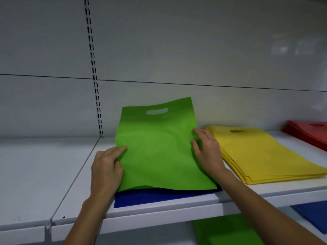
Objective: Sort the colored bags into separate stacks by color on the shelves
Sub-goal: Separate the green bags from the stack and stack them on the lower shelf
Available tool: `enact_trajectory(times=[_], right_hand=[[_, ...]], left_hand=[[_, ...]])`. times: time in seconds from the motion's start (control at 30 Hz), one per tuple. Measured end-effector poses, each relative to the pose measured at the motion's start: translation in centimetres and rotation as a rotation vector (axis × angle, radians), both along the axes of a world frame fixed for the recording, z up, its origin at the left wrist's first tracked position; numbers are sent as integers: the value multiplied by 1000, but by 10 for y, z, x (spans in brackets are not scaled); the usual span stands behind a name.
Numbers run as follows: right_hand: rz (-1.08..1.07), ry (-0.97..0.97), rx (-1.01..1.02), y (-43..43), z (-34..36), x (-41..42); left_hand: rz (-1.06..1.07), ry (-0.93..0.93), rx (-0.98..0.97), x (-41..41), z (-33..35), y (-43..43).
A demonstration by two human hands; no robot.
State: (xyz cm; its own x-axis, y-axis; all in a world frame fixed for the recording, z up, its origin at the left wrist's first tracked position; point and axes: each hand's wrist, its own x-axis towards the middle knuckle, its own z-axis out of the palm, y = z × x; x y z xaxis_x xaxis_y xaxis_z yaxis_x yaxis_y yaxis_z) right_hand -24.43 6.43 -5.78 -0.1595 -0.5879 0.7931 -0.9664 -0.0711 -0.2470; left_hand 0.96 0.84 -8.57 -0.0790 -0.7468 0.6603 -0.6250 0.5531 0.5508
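As left hand (106,167) and right hand (207,151) pinch side edges of flat green fabric bag (159,147), it sits tilted atop blue fabric bag (150,198) at white shelf's (159,214) front edge, beside yellow bag stack (265,152). Step: separating green from blue. Next, likely: carry to green pile (224,230) below.

Dim, even overhead light, faint glare at upper right, soft focus, wide-angle bending at edges.

Green bag (159,149) over blue bag (150,198) (shelf (177,205))
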Motion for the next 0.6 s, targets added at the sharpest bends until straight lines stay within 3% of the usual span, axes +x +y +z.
enact_trajectory(times=[0.1, 0.3, 0.6], right_hand=[[9, -13, 9, 15, 4, -11], [-23, -77, -35, 84, 7, -44], [-313, -178, 35, 291, -34, -162]], left_hand=[[-18, -94, -58, -2, 5, 13], [-105, -109, -97, -31, 14, 69], [-429, -86, 66, -160, -28, 227]])
